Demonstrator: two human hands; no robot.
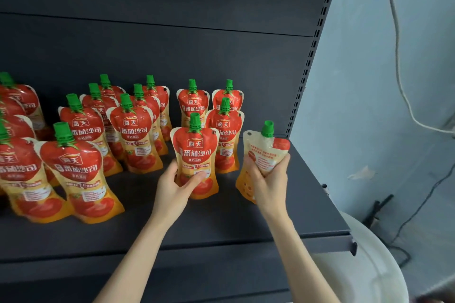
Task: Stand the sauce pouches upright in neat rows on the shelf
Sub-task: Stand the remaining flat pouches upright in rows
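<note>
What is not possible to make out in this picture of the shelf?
Head view only.
- Right hand holds a turned pouch: its front label faces away.
- Leftmost pouches: cut off by the frame edge.
- Back-row pouches: lower labels hidden by pouches in front.
- Front pouch: left hand covers part; small print is blurred.

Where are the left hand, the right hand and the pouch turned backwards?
left hand (173, 188): head view, back of the hand.
right hand (270, 187): head view, back of the hand.
pouch turned backwards (261, 149): head view, pale upper panel.
</note>
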